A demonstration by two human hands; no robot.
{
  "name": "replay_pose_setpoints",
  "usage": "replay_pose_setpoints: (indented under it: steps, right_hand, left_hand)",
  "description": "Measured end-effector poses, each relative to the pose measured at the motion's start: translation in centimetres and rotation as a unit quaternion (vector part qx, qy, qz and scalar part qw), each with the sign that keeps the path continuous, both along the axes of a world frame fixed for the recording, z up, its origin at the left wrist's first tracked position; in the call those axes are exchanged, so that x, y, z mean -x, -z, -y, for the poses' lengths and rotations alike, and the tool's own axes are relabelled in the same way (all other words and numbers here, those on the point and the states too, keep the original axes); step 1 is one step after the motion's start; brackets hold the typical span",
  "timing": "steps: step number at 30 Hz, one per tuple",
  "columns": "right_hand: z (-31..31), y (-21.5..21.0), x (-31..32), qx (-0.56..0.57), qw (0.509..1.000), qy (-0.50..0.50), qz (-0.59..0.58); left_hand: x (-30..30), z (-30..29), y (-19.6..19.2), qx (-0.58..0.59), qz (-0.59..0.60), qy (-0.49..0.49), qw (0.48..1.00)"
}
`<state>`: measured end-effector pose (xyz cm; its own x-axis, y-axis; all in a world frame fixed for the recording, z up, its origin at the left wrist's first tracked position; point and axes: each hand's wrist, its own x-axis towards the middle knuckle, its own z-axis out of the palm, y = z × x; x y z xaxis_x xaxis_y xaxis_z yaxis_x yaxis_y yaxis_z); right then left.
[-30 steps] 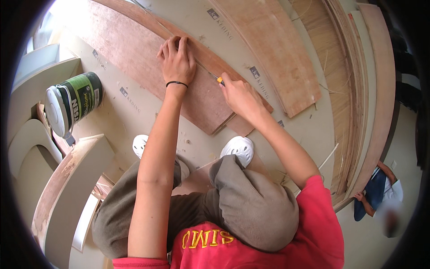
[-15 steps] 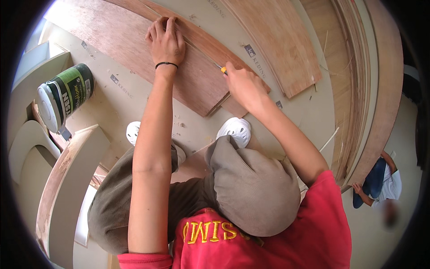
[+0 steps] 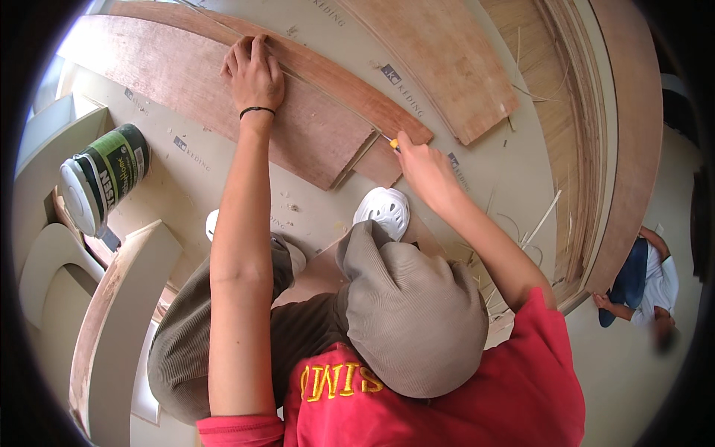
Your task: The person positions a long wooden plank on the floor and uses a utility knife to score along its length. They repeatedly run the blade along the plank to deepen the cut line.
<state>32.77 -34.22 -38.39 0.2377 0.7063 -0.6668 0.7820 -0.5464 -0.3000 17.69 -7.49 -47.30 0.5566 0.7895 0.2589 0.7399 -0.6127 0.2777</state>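
My left hand (image 3: 255, 83) presses down with bent, spread fingertips on a long reddish wooden strip (image 3: 350, 88). The strip overlaps a wider curved plywood board (image 3: 316, 141) on its far side. Closed around a yellow-handled utility knife (image 3: 395, 144), my right hand (image 3: 429, 173) is by the near right end of the board. The thin blade points left, at the strip's near edge; whether it touches the wood cannot be told. A smaller wooden piece (image 3: 376, 165) shows from under the board's end.
Another curved plywood stack (image 3: 439, 74) lies beyond the strip on a pale printed sheet (image 3: 298, 190). A dark green bucket (image 3: 112, 175) lies tilted at left, near curved panels (image 3: 123, 313). Bent layered wood (image 3: 596, 134) rises at right. Another person (image 3: 648, 283) is farther right.
My right hand has drawn the knife toward me and slightly right, along the strip to the board's end. My left hand remains pressed on the strip. The whole view has shifted slightly.
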Motion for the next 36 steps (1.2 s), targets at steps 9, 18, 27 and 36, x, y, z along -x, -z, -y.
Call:
replay_pose_setpoints:
  steps: [9,18,27,36]
  right_hand:
    - [2.9,-2.5,-1.1,0.045,0.999,0.015,0.007]
    - [-8.4,-0.6,1.6,-0.122,0.99,0.032,-0.069]
    - [-12.5,1.2,0.5,-0.091,0.989,0.003,-0.113]
    - [-12.8,1.5,0.6,-0.075,0.99,-0.015,-0.119]
  left_hand:
    - [-0.1,0.3,-0.4,-0.008,-0.023,-0.004,1.0]
    - [-0.3,0.3,-0.9,0.02,-0.01,-0.017,1.0]
    - [-0.4,0.3,-1.0,0.041,0.0,-0.02,0.999]
    - [-0.3,0.4,-1.3,0.044,-0.003,-0.024,0.999]
